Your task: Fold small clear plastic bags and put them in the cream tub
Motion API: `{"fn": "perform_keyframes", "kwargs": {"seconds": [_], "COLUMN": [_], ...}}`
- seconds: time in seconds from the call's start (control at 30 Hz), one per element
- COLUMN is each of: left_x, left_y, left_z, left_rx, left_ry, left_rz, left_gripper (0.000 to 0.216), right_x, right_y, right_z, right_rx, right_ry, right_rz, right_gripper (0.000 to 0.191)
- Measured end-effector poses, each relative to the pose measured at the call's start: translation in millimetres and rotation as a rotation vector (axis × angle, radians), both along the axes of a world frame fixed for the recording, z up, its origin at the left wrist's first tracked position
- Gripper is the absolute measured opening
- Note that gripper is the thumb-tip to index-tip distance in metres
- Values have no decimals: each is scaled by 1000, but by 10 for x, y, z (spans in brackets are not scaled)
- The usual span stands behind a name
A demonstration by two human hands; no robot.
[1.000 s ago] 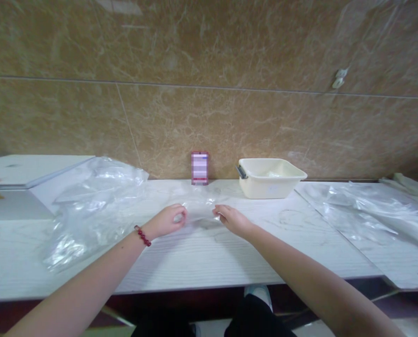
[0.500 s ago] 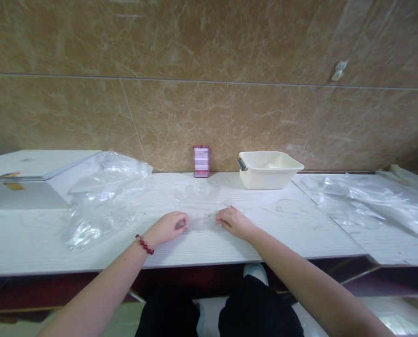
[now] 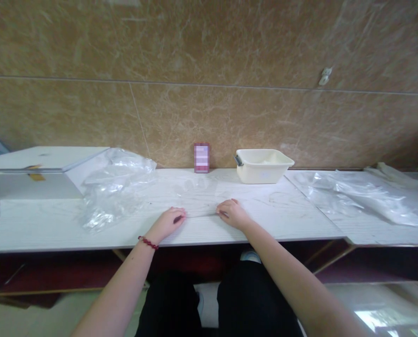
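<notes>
A clear plastic bag (image 3: 199, 199) lies flat on the white table (image 3: 258, 220) in front of me, reaching toward the wall. My left hand (image 3: 168, 221), with a red bead bracelet on its wrist, pinches the bag's near edge at the left. My right hand (image 3: 232, 213) pinches the same edge at the right. Both hands are closed on the film, and the edge runs taut between them near the table's front.
A crumpled heap of clear plastic bags (image 3: 114, 189) lies at the left. A cream plastic tub (image 3: 263, 164) and a small pink box (image 3: 201, 157) stand against the marble wall. More clear plastic (image 3: 356, 194) is spread at the right. A white board (image 3: 36, 158) lies at far left.
Both hands have drawn the bag's near edge back toward the table's front edge. The view has pulled back, so more of my legs and the floor shows.
</notes>
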State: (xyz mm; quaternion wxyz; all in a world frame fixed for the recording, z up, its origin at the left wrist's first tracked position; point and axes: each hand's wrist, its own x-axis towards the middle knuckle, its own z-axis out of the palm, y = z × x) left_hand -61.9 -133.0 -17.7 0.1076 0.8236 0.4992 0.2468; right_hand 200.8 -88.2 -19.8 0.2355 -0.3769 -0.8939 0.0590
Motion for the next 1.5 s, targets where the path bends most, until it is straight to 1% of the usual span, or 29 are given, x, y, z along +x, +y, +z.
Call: {"fn": "perform_keyframes", "kwargs": {"seconds": [0.2, 0.27, 0.33, 0.43, 0.5, 0.57, 0.6, 0.67, 0.7, 0.8, 0.93, 1.03, 1.17, 1.33, 1.4, 1.5], "left_x": [-21, -23, 4, 161, 349, 559, 657, 807, 855, 903, 876, 869, 873, 871, 873, 881], "left_y": [-46, -51, -29, 55, 120, 167, 178, 179, 171, 147, 141, 139, 132, 128, 126, 121], "left_z": [0, 20, 47, 96, 112, 92, 67, -5, -44, -135, -153, -142, -150, -155, -145, -122], "left_rx": [-68, -103, -109, -4, 81, 87, 66, -9, -42, -87, -106, -93, -62, -71, -77, -88], "left_ry": [-75, -124, -165, -116, -19, 97, 161, 254, 281, 318, 357, 366, 367, 375, 374, 370], "left_rz": [14, 36, 114, 262, 262, 250, 252, 336, 364, 409, 412, 403, 408, 413, 410, 412], "left_gripper": [22, 26, 32, 33, 32, 35, 38, 50, 52, 53, 56, 57, 56, 57, 60, 67], "right_x": [55, 59, 21, -149, -325, -511, -594, -712, -744, -739, -622, -541, -466, -428, -415, -361], "right_y": [9, 62, 131, 234, 283, 311, 319, 330, 338, 393, 555, 717, 919, 1052, 1063, 1051], "right_z": [-22, -15, 14, 92, 144, 169, 166, 133, 106, 23, -29, -29, -20, -21, -13, 21], "right_rx": [-62, -90, -96, -79, -81, -95, -110, -126, -128, -128, -147, -171, -214, -264, -225, -92], "right_ry": [82, 147, 213, 243, 204, 119, 68, -41, -91, -211, -298, -336, -350, -316, -241, -17], "right_rz": [-14, -62, -138, -185, -146, -61, -25, 39, 50, 31, 2, -51, -163, -279, -328, -540], "right_gripper": [31, 31, 27, 25, 26, 28, 29, 31, 33, 39, 49, 53, 58, 60, 55, 42]}}
